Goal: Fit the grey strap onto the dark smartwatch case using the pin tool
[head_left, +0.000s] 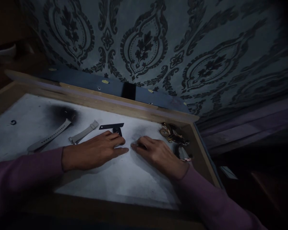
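L hand [96, 150] nr flat blk strip [111, 126] & slim grey strap [84, 131], R hand [156, 153] curled; can't tell either's grip.

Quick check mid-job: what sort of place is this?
Probably a dim room in a home: damask-patterned wallpaper stands behind what looks like an open wooden drawer, with a gold-toned wristwatch inside it.
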`<state>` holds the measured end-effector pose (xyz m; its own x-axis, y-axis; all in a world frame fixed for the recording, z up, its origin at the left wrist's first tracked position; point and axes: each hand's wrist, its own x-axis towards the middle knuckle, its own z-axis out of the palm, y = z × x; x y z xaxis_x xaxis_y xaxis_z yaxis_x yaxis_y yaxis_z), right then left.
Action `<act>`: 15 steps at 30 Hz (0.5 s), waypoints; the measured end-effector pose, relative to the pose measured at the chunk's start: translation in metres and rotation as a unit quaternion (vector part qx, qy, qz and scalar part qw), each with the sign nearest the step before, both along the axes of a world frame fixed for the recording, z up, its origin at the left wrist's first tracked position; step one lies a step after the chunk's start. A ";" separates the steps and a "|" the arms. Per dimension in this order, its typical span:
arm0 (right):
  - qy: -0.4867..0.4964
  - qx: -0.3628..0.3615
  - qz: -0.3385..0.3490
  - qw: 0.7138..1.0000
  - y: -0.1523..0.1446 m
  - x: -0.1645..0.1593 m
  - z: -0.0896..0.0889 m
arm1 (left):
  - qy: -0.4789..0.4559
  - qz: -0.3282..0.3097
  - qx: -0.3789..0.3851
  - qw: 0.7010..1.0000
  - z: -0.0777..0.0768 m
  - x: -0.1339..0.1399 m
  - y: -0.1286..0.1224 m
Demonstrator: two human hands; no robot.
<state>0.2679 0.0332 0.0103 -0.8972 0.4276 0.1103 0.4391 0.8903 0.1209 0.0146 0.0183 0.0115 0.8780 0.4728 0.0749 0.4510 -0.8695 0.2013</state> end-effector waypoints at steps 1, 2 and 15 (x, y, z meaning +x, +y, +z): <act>0.000 0.002 -0.001 1.000 0.000 0.000 0.000 | 0.000 0.000 0.000 1.000 0.000 0.000 0.000; 0.000 0.005 -0.002 1.000 0.000 0.000 0.000 | 0.000 0.000 0.000 1.000 0.001 0.000 0.000; 0.024 -0.001 0.007 1.000 0.000 0.000 0.000 | -0.037 0.005 -0.007 0.999 -0.001 -0.001 -0.001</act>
